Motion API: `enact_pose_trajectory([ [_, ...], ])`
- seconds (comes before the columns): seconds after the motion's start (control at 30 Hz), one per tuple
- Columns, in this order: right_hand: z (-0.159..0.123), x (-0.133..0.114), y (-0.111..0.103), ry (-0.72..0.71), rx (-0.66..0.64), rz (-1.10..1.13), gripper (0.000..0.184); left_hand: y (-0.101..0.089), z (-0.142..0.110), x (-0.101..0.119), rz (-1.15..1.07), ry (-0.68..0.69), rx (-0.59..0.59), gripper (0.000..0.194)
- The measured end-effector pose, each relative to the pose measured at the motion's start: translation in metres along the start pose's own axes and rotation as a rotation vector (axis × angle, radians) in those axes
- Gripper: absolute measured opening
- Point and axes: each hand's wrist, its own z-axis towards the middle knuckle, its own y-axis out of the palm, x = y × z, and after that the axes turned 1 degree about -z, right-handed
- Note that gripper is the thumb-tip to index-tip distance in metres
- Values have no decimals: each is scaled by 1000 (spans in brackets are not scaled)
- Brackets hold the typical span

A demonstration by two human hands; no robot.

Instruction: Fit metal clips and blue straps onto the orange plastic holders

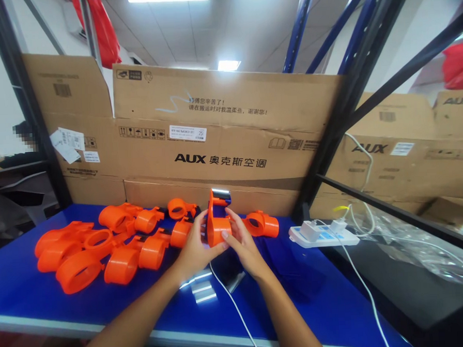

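Observation:
Both my hands hold one orange tape dispenser (219,231) upright above the blue table, its black-edged end pointing up. My left hand (197,243) is closed around its left side. From the right, my right hand (243,241) grips it, with the thumb on the round orange body. Several more orange dispensers lie in a loose group to the left, among them one at the front (80,272). Just right of my right hand are further orange dispenser parts (271,226).
Beneath my hands lies a dark, flat, shiny object (231,277), beside a white cable (238,310). A power strip (323,235) with plugged-in adapters sits at the table's right edge. Behind stands a cardboard sheet (222,138), flanked by black rack posts (332,132).

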Motion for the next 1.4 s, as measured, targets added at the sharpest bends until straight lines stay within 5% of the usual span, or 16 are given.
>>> enact_pose_trajectory([
  [0.27, 7, 3, -8, 27, 320, 105, 55, -2, -10, 2, 405, 141, -115, 106],
  [0.63, 11, 1, -6, 144, 435, 252, 40, -18, -20, 46, 804, 296, -123, 49],
  [0.73, 9, -2, -2, 152, 433, 244, 38, -54, -33, 64, 813, 322, -22, 45],
  [0.87, 5, -7, 2, 153, 405, 239, 37, -144, -57, 87, 1086, 221, 74, 45],
  [0.97, 4, -8, 6, 157, 396, 246, 39, -218, -83, 92, 1291, 115, 21, 45],
  [1.07, 4, -3, 9, 162, 403, 258, 39, -272, -112, 80, 1424, 8, -56, 51],
  [1.2, 5, 4, 11, 185, 385, 255, 38, -303, -134, 55, 1486, -84, -81, 54],
  [1.4, 7, 5, 9, 178, 394, 240, 39, -305, -119, 36, 1445, -110, -66, 58],
])
